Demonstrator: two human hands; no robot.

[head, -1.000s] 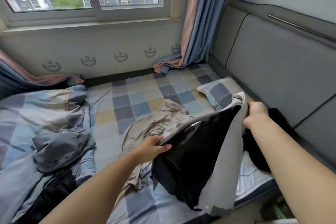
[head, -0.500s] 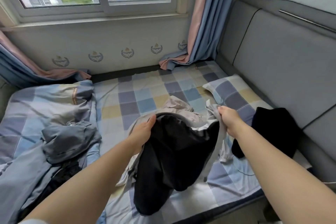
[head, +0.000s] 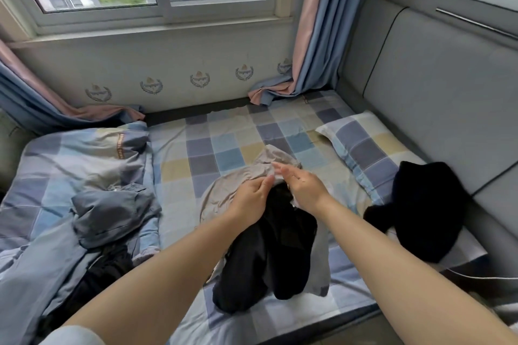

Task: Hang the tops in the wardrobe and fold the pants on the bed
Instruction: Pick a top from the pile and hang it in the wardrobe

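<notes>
Both hands met at the far end of a black-and-grey pair of soft fabric pants [head: 269,255] lying in the middle of the checked blue, grey and yellow bed sheet [head: 218,148]. Long axis running from the hands straight back toward the near bed edge, legs trailing nearest the body, partly over a beige crumpled garment [head: 224,190]. Left hand [head: 251,197] curled, apparently pinching cloth at the top end; exact hold hard to tell. Right hand [head: 304,187] just beside it, fingers loosely extended, gripping nothing visible. Equally near, so likely either could draw the waistband sideways to flatten before folding.
</notes>
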